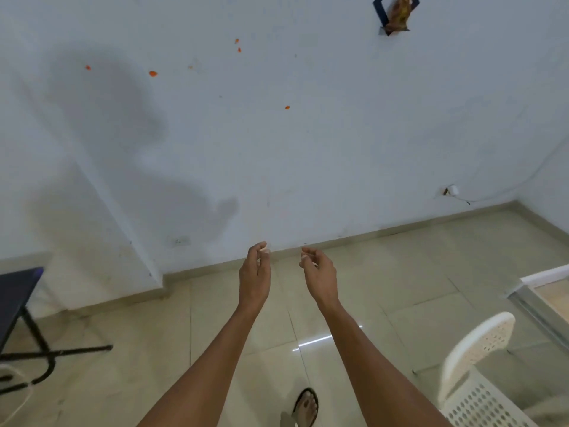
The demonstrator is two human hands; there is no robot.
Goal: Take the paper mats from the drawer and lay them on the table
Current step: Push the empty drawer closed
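Observation:
No paper mats and no drawer are in view. Both of my arms reach forward over the tiled floor toward a white wall. My left hand (255,271) is held out with its fingers loosely curled and nothing in it. My right hand (318,272) is beside it, a short gap apart, fingers also loosely curled and empty. A glass table (537,306) with a pale frame shows only its corner at the right edge.
A white perforated plastic chair (475,377) stands at the lower right next to the glass table. A dark table with black metal legs (18,306) is at the left edge. My sandalled foot (305,406) is on the tiles below. A white wall lies ahead.

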